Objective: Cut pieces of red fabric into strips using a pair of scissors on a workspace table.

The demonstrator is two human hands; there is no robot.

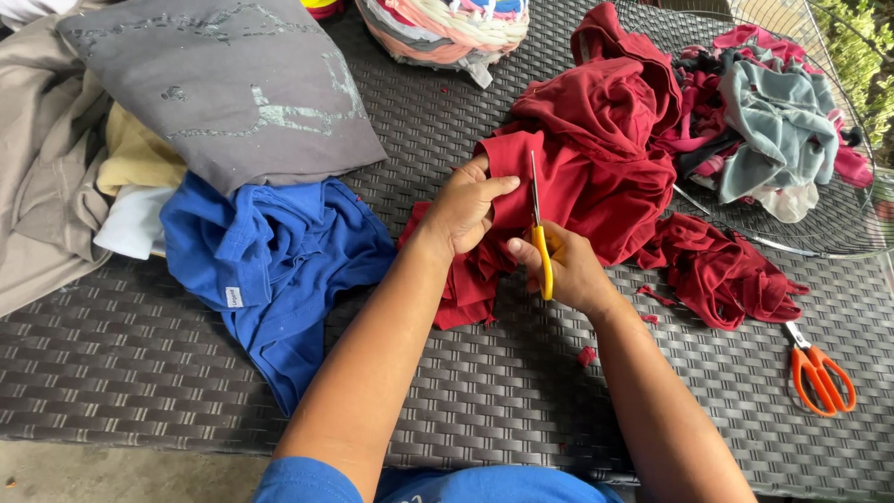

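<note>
My left hand (pixel 463 207) pinches the edge of a dark red garment (pixel 596 158) bunched on a dark woven table (pixel 466 391). My right hand (pixel 566 270) grips yellow-handled scissors (pixel 539 237), whose blades point away from me into the red cloth beside my left thumb. A separate piece of the same red cloth (pixel 722 275) lies to the right of my right hand, with small red scraps (pixel 587 355) on the table near my wrist.
A blue shirt (pixel 270 261), a grey shirt (pixel 233 84) and beige, yellow and white garments are piled at the left. Orange-handled scissors (pixel 819 373) lie at the right. A wire basket (pixel 838 224) holds pink and grey-green cloth pieces. A roll of cloth strips (pixel 447 28) sits at the far edge.
</note>
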